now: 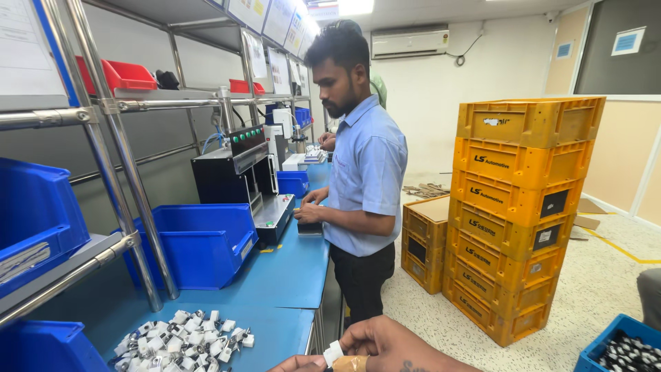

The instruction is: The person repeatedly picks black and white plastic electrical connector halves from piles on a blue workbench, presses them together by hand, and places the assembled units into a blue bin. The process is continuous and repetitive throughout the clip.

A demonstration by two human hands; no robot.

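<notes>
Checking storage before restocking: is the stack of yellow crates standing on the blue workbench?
No, the stack of yellow crates stands on the speckled floor, beside the blue workbench.

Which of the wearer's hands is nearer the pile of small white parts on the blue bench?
Left. The left hand sits just right of the pile of small white parts; the right hand is farther right, beyond the bench edge.

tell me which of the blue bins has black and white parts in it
The blue bin on the floor at the lower right, beside the orange crates. The blue bins on the bench show no such contents.
</notes>
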